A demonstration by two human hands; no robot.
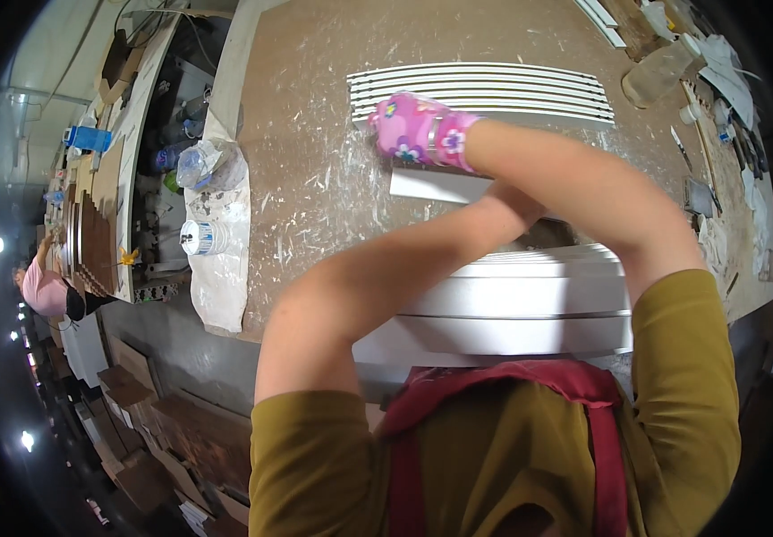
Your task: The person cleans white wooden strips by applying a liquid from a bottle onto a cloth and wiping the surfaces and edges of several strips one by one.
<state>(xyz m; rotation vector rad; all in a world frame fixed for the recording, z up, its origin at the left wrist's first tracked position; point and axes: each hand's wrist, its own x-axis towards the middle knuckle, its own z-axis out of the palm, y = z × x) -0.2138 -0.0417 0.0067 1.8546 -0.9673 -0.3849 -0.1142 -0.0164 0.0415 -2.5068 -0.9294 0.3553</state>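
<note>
My arms are crossed over a brown, paint-flecked workbench. My right hand, in a pink flowered glove, reaches to the left and presses on the left end of a row of several thin white strips laid side by side. A flat white piece lies just below the glove. My left forearm runs to the right beneath my right forearm, which hides my left hand. Whether the gloved fingers grip a strip does not show.
A stack of white panels lies at the near edge. Two plastic bottles rest on white cloth at the left, and a clear bottle with small tools at the far right. A person in pink works far left by stacked wood.
</note>
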